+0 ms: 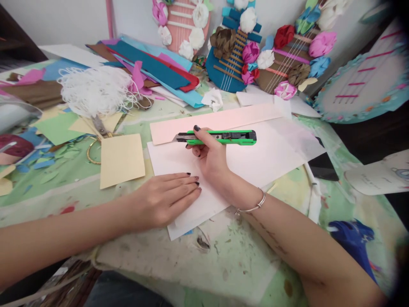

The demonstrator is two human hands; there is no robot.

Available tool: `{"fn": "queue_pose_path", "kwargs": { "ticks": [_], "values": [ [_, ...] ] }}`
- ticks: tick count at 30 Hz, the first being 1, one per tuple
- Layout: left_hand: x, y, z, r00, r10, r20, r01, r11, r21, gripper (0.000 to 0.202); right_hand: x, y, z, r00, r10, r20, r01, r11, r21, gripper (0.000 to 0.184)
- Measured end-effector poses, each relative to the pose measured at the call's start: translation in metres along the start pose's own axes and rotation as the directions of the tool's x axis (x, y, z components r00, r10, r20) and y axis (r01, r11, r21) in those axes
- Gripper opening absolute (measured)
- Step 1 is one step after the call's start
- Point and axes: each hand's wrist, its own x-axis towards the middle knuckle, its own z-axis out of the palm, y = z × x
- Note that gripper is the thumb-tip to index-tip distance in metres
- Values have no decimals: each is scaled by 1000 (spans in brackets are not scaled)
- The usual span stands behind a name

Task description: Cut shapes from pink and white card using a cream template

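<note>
In the middle of the head view, my right hand [211, 155] is closed round a green utility knife [239, 137], its blade end pointing left. The knife is over the near edge of a long pale pink paper strip [172, 126]. Below it lies a large white sheet [255, 149], partly under the strip. My left hand [169, 198] rests flat on the sheet's left part, fingers stretched out to the right. A bracelet circles my right wrist. Whether the blade touches the paper I cannot tell.
Yellow square notes [122, 161], scissors [99, 125] and a heap of white string [96, 91] lie to the left. Coloured paper sheets [150, 64] are stacked behind. Decorated paper guitars [231, 55] lean at the back. A dark phone [322, 164] lies at right.
</note>
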Motion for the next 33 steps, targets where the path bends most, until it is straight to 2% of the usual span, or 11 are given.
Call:
{"fn": "queue_pose_path", "kwargs": {
  "ticks": [15, 33],
  "values": [
    [-6, -6, -5, 996, 56, 63, -49, 994, -99, 36, 0, 1, -2, 1000, 18, 22, -17, 1000, -25, 22],
    [-7, -9, -5, 996, 62, 65, -54, 991, -121, 35, 1, 1, -3, 1000, 5, 19, -5, 1000, -7, 22]
  ]
}}
